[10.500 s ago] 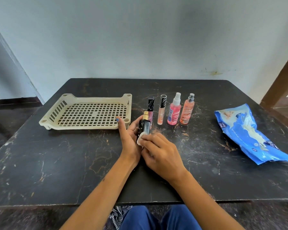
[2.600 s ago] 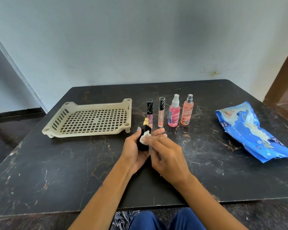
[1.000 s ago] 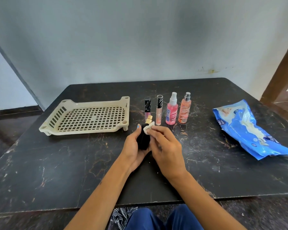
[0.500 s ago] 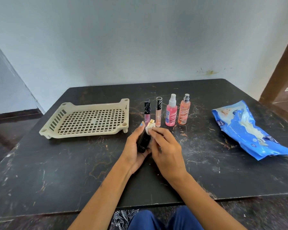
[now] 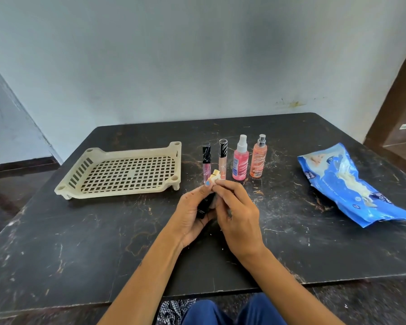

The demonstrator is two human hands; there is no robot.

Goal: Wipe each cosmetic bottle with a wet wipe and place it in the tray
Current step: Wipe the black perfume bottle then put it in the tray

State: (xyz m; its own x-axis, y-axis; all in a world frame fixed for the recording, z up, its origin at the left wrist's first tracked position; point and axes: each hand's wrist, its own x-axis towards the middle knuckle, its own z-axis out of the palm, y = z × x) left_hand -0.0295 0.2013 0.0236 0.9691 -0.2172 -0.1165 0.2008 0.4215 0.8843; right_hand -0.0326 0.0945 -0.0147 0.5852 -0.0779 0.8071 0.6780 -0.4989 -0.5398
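This looks like a plain room in a home, not a shop or a lab. A black table with many scratches stands against a bare pale wall, which has a small yellow stain at 1 o'clock. A brown wooden door frame is at 2 o'clock. The floor at 9 o'clock is dark and shiny, with a dark skirting strip along the wall.

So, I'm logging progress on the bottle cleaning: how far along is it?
Nothing is finished: the tray holds no bottles. In hand: the left hand grips the black bottle while the right hand presses the wipe near its gold cap. Left: four bottles standing unplaced beside the tray.
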